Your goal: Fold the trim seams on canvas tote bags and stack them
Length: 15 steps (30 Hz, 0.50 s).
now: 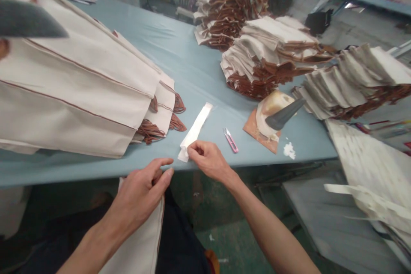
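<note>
My right hand [208, 158] pinches the near end of a white paper-like strip [198, 126], which lies slantwise on the blue table close to its front edge. My left hand [144, 184] hovers at that edge, thumb and forefinger apart, the other fingers partly curled; nothing shows between them. Beneath the left forearm, a cream fabric piece [141, 235] with a brown-piped edge hangs over my lap. Pink-handled thread snips [230, 140] lie to the right of the strip, touched by neither hand.
Large cream fabric pieces [80, 90] with brown cords cover the table's left side. A glue-smeared container with a dark cone [284, 113] stands on a brown pad [268, 142], white scraps [289, 150] beside it. Folded fabric stacks [250, 60] line the far right.
</note>
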Each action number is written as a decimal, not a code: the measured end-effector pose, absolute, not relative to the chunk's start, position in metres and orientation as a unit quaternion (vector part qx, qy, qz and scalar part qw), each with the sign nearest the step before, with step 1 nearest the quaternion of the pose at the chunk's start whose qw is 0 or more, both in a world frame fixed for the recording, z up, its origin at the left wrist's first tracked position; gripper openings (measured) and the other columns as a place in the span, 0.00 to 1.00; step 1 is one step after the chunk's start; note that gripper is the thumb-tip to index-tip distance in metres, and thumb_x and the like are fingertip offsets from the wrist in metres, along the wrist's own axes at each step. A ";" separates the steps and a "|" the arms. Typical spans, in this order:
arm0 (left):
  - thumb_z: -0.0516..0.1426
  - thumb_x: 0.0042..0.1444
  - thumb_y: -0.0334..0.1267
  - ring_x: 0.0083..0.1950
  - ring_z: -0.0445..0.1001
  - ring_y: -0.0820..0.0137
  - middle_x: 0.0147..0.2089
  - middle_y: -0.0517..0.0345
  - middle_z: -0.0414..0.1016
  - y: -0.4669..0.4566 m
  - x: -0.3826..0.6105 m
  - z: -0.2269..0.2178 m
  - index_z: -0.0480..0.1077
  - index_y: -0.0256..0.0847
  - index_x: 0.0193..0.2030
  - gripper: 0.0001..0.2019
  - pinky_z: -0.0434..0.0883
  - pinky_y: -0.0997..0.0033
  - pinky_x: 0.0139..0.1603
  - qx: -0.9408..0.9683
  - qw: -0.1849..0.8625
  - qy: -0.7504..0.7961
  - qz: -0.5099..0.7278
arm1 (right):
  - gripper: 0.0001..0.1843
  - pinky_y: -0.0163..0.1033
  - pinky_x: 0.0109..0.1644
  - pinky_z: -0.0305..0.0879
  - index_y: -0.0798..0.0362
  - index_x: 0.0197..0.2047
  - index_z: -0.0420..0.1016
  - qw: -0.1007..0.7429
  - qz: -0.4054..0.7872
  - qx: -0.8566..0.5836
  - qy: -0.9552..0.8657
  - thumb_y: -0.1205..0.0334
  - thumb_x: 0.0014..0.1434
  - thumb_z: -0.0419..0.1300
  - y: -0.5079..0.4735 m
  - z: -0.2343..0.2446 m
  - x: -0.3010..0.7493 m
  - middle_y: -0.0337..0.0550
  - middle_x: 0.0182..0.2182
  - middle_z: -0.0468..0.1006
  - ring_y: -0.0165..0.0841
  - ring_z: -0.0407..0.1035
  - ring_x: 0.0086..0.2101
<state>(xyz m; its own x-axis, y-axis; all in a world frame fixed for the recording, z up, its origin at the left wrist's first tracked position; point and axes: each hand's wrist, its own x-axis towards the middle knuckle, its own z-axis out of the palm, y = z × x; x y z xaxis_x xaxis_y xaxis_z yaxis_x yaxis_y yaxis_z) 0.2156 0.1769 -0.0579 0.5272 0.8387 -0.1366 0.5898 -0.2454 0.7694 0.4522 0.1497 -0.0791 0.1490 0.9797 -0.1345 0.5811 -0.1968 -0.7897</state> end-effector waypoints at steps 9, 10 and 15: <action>0.48 0.76 0.49 0.33 0.84 0.55 0.29 0.57 0.81 0.183 0.253 -0.052 0.80 0.41 0.71 0.28 0.67 0.64 0.37 0.833 0.280 0.474 0.059 | 0.18 0.35 0.32 0.61 0.50 0.36 0.75 0.411 0.445 -0.624 -0.494 0.45 0.71 0.60 0.151 -0.082 0.467 0.33 0.26 0.74 0.30 0.65 0.26; 0.49 0.77 0.47 0.36 0.86 0.53 0.32 0.54 0.85 0.184 0.258 -0.052 0.79 0.43 0.74 0.28 0.67 0.63 0.38 0.842 0.267 0.466 0.038 | 0.18 0.35 0.32 0.62 0.49 0.36 0.75 0.421 0.451 -0.619 -0.486 0.44 0.70 0.61 0.151 -0.082 0.469 0.33 0.26 0.74 0.30 0.65 0.26; 0.53 0.79 0.41 0.44 0.92 0.45 0.42 0.40 0.92 0.190 0.277 -0.049 0.80 0.44 0.73 0.23 0.71 0.62 0.38 0.869 0.201 0.448 -0.056 | 0.18 0.34 0.29 0.63 0.48 0.35 0.72 0.503 0.432 -0.614 -0.428 0.45 0.70 0.65 0.156 -0.072 0.484 0.33 0.24 0.76 0.29 0.66 0.23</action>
